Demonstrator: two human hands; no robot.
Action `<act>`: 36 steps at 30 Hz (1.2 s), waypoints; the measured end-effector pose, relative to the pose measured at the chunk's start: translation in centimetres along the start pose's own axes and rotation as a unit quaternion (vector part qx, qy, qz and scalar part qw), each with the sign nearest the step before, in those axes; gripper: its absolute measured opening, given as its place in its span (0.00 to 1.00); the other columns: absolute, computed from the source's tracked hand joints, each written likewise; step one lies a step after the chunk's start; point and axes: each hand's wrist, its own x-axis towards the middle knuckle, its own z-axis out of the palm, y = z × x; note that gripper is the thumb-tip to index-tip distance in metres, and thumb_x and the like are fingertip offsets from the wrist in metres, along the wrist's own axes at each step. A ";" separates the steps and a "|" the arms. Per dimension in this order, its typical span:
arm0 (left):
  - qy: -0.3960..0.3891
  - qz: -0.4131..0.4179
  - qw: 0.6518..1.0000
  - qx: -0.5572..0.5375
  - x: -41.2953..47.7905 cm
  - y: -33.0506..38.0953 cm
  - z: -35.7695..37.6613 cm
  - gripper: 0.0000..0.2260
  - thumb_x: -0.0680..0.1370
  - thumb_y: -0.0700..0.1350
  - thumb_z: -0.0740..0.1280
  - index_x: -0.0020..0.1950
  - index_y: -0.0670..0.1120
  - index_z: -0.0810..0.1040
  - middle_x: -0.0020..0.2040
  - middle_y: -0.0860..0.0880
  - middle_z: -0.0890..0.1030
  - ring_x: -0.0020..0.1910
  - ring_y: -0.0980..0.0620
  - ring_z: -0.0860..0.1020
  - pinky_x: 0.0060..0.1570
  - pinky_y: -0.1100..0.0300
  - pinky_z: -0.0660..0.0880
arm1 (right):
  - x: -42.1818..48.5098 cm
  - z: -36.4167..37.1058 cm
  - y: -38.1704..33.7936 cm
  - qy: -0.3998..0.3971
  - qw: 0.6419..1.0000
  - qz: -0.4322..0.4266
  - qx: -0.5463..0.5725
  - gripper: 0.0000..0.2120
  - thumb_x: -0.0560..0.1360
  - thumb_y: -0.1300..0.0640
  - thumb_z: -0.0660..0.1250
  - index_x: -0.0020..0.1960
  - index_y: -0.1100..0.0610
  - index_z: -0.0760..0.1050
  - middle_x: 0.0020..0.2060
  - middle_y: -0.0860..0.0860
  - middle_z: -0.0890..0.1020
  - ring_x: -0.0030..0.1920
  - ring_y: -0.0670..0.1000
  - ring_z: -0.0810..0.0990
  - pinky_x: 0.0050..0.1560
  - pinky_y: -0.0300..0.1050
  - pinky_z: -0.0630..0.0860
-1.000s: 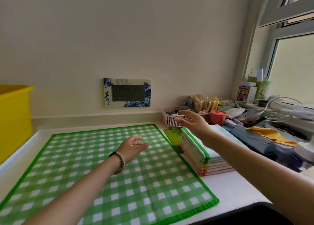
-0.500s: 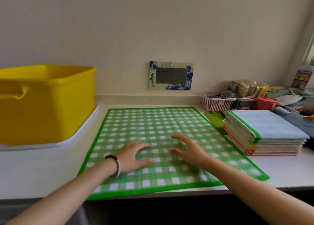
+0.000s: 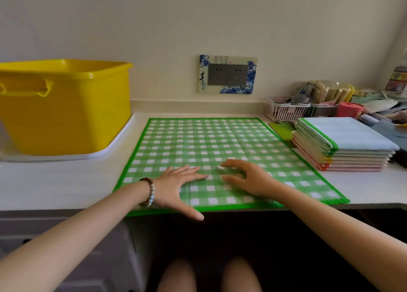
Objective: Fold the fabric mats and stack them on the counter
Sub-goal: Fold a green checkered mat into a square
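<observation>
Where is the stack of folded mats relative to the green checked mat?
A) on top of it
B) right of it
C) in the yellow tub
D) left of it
B: the stack lies on the counter, to the right of the mat.

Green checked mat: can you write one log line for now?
mat: green checked fabric mat flat, unfolded | left hand: flat on it | right hand: open, arched

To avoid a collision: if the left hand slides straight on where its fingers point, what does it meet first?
Probably the right hand: the left hand, flat on the green checked fabric mat, points its fingers rightward at it across a small gap of mat.
</observation>
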 end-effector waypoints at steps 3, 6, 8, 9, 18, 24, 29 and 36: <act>0.006 0.001 1.000 -0.023 -0.3 0.4 -0.2 0.45 0.56 0.75 0.64 0.71 0.69 0.53 0.76 0.61 0.47 0.75 0.59 0.42 0.74 0.49 0.38 | -2.0 -0.4 -0.2 -0.068 0.996 -0.057 0.016 0.20 0.74 0.44 0.66 0.65 0.42 0.72 0.70 0.40 0.68 0.68 0.40 0.66 0.68 0.36 0.61; 0.029 0.010 0.994 -0.107 -0.8 0.9 -0.9 0.31 0.66 0.64 0.72 0.68 0.65 0.66 0.75 0.60 0.57 0.74 0.61 0.50 0.74 0.55 0.46 | -3.6 -0.9 -0.3 -0.103 0.990 -0.091 0.011 0.20 0.71 0.42 0.67 0.63 0.39 0.74 0.68 0.35 0.67 0.68 0.34 0.64 0.66 0.31 0.59; 0.037 0.027 0.988 -0.151 -0.9 1.0 -1.4 0.21 0.70 0.58 0.72 0.62 0.63 0.75 0.72 0.60 0.65 0.72 0.62 0.58 0.71 0.60 0.52 | -4.3 -1.6 -0.5 -0.120 0.988 -0.096 0.017 0.23 0.68 0.39 0.69 0.62 0.38 0.74 0.68 0.33 0.66 0.67 0.32 0.63 0.67 0.32 0.59; 0.031 0.031 0.986 -0.160 -0.9 0.9 -1.7 0.17 0.70 0.57 0.71 0.58 0.62 0.78 0.70 0.60 0.68 0.71 0.62 0.62 0.71 0.60 0.54 | -4.4 -2.0 -0.5 -0.130 0.987 -0.099 0.015 0.24 0.66 0.37 0.69 0.61 0.38 0.74 0.68 0.33 0.67 0.67 0.33 0.64 0.68 0.33 0.58; 0.009 0.005 0.985 -0.174 -0.3 1.2 -5.4 0.04 0.72 0.53 0.70 0.41 0.55 0.83 0.38 0.61 0.83 0.38 0.65 0.78 0.51 0.65 0.74 | -3.2 -6.7 -0.2 -0.177 0.983 -0.029 -0.044 0.13 0.72 0.45 0.69 0.54 0.47 0.82 0.47 0.32 0.81 0.46 0.29 0.77 0.51 0.27 0.71; 0.032 -0.027 0.988 -0.151 -0.2 0.7 -9.3 0.05 0.71 0.56 0.70 0.40 0.56 0.83 0.34 0.65 0.81 0.33 0.70 0.76 0.45 0.69 0.69 | -1.7 -10.3 -0.4 -0.148 0.984 -0.063 -0.081 0.10 0.70 0.41 0.67 0.38 0.45 0.81 0.29 0.44 0.76 0.30 0.41 0.69 0.35 0.37 0.67; 0.163 -0.042 0.976 -0.140 0.7 0.4 -12.3 0.09 0.68 0.56 0.73 0.38 0.51 0.84 0.37 0.57 0.84 0.38 0.61 0.80 0.46 0.64 0.76 | 1.0 -12.9 -2.1 -0.003 0.988 -0.108 -0.109 0.04 0.70 0.49 0.72 0.38 0.42 0.78 0.34 0.43 0.83 0.35 0.40 0.80 0.40 0.31 0.75; 0.381 -0.089 0.920 0.005 3.6 -0.3 -13.1 0.08 0.73 0.56 0.69 0.45 0.54 0.82 0.43 0.58 0.81 0.44 0.58 0.77 0.43 0.64 0.70 | 6.1 -13.3 -1.7 0.174 0.967 -0.120 -0.143 0.06 0.72 0.50 0.70 0.45 0.52 0.82 0.38 0.44 0.82 0.36 0.40 0.77 0.40 0.34 0.70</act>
